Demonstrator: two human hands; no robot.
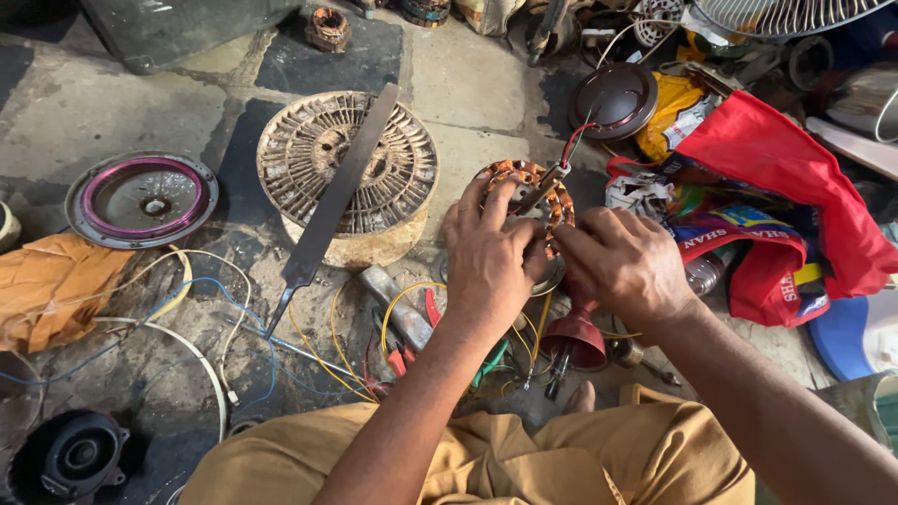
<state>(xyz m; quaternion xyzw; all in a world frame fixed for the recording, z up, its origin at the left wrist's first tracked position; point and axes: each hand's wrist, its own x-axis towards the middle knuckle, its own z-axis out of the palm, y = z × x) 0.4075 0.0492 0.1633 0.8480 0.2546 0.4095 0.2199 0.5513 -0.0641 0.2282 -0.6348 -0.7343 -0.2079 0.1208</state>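
**Copper-wound stator under both hands**

Copper windings ring the stator, which sits on the stone floor straight ahead of the person, just past the knees. Both hands are on it, so neither has to reach. The left hand comes in from the near-left; fingers curled over the near rim w/ tips pressing on the winding, not spread flat. The right hand comes from the right, fingers bunched at the stator's right edge; whether it pinches a wire or only presses there, can't tell, the knuckles hide the tips.

A grey rod w/ red and dark leads stands out of the stator centre, tilted up and away to the right.

Nearby: round slotted rotor disc to the left, a long flat file lying across it on a diagonal. Red bag to the right, apart from the hands.
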